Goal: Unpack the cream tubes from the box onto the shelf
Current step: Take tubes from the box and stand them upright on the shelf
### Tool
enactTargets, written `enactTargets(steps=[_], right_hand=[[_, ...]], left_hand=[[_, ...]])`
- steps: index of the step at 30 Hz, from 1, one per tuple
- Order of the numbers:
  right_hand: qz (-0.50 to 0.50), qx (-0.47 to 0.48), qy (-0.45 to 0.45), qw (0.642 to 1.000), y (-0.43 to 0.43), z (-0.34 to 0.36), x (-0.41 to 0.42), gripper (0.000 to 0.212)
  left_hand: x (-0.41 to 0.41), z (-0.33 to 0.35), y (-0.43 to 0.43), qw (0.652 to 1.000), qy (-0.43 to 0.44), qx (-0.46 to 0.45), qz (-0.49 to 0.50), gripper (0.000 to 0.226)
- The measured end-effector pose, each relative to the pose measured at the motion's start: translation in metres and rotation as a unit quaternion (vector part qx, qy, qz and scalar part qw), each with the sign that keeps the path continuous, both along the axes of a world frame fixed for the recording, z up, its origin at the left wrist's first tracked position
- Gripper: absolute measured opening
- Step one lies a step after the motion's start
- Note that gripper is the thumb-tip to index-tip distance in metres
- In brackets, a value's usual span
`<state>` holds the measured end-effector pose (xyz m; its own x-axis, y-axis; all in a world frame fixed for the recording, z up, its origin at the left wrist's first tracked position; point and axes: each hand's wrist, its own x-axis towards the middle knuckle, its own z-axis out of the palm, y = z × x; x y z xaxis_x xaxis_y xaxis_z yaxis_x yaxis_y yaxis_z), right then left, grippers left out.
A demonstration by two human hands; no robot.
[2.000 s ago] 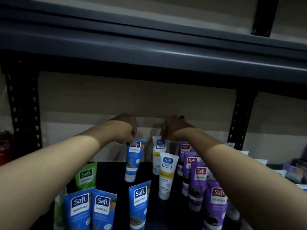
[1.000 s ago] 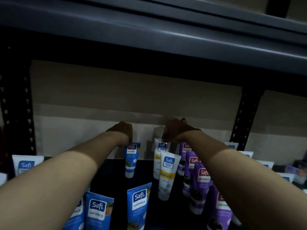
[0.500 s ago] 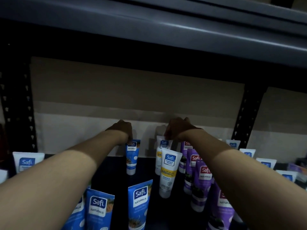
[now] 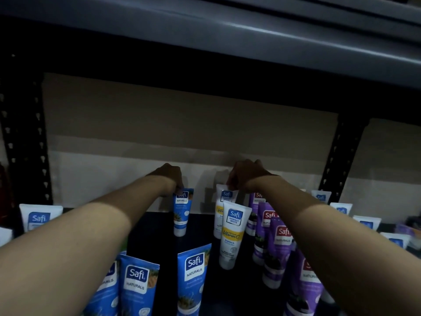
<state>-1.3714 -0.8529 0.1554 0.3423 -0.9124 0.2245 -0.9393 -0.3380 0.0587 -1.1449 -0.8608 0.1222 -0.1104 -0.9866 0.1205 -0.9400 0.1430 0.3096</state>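
Two hands pinched tube tops at far shelf: left hand on blue tube, right hand on white tube. Placing step; next, you'd release gently and keep both upright.

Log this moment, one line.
left hand: on blue tube | right hand: on white tube | both upright, back of shelf

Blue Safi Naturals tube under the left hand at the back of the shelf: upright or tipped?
Upright. The blue Safi Naturals tube stands cap-down on the dark shelf, left hand pinching its top edge.
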Motion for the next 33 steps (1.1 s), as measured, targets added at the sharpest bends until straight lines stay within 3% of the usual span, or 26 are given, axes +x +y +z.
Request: enactTargets(steps=[6,13,20,29,33], right_hand=[[0.009,0.000,-0.006,1.000,0.000,-0.002,-0.001,0.014],[0.003,0.007,-0.022,1.000,0.001,-0.004,-0.001,0.016],[0.000,0.013,-0.002,1.000,0.001,-0.003,-0.001,0.015],[0.015,0.014,0.013,1.000,0.016,0.006,0.005,0.029],[0.054,0.018,-0.024,0.998,0.032,0.024,0.008,0.015]], left_hand=[[0.000,-0.002,-0.001,1.000,0.014,-0.002,-0.009,0.014],[-0.002,-0.003,-0.003,0.999,0.041,-0.006,-0.002,0.018],[0.001,-0.007,-0.003,1.000,0.007,-0.016,-0.016,0.023],[0.000,-0.007,-0.002,1.000,-0.016,-0.016,-0.020,0.023],[0.000,-0.006,0.001,0.999,-0.038,-0.006,-0.024,0.027]])
